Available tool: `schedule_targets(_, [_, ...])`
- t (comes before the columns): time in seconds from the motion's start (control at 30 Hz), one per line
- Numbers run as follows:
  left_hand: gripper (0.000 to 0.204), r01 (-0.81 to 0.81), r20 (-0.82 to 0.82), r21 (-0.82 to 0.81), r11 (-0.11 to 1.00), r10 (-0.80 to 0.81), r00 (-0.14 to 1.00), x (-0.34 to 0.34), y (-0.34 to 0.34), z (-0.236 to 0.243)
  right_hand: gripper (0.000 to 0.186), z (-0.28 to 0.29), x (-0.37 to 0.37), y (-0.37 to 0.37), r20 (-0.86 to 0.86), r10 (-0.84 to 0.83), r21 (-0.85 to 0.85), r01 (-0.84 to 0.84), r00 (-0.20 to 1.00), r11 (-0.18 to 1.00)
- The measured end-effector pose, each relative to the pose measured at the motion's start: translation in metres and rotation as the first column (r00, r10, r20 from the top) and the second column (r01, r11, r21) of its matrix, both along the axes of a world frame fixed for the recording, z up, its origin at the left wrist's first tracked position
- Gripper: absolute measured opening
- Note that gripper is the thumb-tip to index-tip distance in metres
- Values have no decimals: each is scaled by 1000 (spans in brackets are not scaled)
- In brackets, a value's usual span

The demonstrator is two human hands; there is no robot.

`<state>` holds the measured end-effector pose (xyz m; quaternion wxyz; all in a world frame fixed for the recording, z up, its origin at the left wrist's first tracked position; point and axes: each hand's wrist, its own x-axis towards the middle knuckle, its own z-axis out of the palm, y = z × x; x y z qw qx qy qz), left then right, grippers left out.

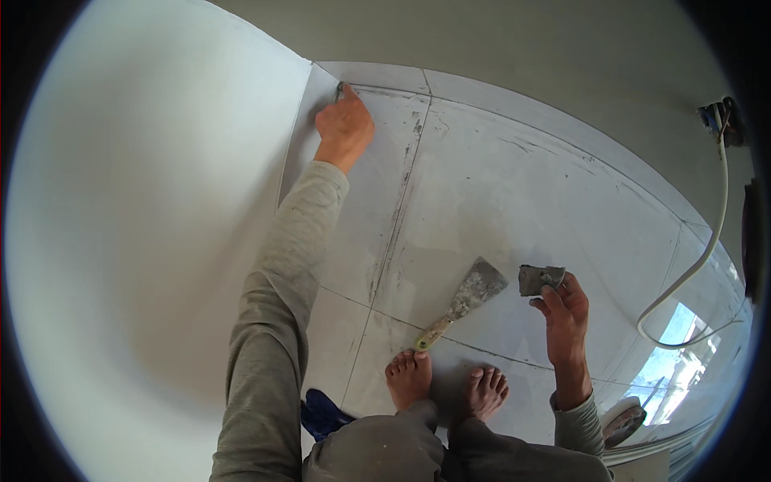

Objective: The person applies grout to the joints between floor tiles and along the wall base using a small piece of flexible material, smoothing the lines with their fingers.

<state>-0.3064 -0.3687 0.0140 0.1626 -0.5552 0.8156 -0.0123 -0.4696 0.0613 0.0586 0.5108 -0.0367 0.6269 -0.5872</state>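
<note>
Small flat grey piece [530, 281], that's what you've got in your right hand [567, 320], up off the floor and a bit right of the putty knife's blade. Your thumb and fingers are pinching it by the near edge, and its face looks caked in grey stuff, with a ragged outline.

Closest to you, below the putty knife, are your grey trousers [373, 451]. Your bare left foot [409, 381] is next, toes just beside the putty knife's handle end, and your right foot [487, 394] is planted below and right of it. There's a dark blue thing [323, 413] down and left of the knife, can't tell what it is.

The putty knife [472, 291] itself is lying on the pale floor tiles [514, 201], handle toward you, blade pointing away and to the right, with whitish crud on the metal. Way off to its right, a white cable [725, 186] loops down from an opening in the wall.

Farthest out, well beyond the knife and to its left, your left hand [347, 124] has the index finger poked into the corner by the skirting tile [377, 76], other fingers curled. Can't tell if it's pinching anything. Dark smudges run along the joints between it and the knife.
</note>
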Motion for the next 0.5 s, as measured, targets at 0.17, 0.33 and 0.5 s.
schedule_targets(0.17, [72, 86, 123, 31, 996, -89, 988, 13, -7, 9, 24, 0, 1, -2, -9, 0, 2, 0, 1000, 1000])
schedule_targets(0.33, [61, 153, 278, 15, 988, -151, 948, 5, -13, 17, 24, 2, 3, -6, -26, 2, -4, -2, 1000, 1000])
schedule_targets(0.5, [63, 266, 187, -10, 964, -260, 947, 24, -20, 17, 25, 6, 4, -5, -43, 15, -23, -16, 999, 1000])
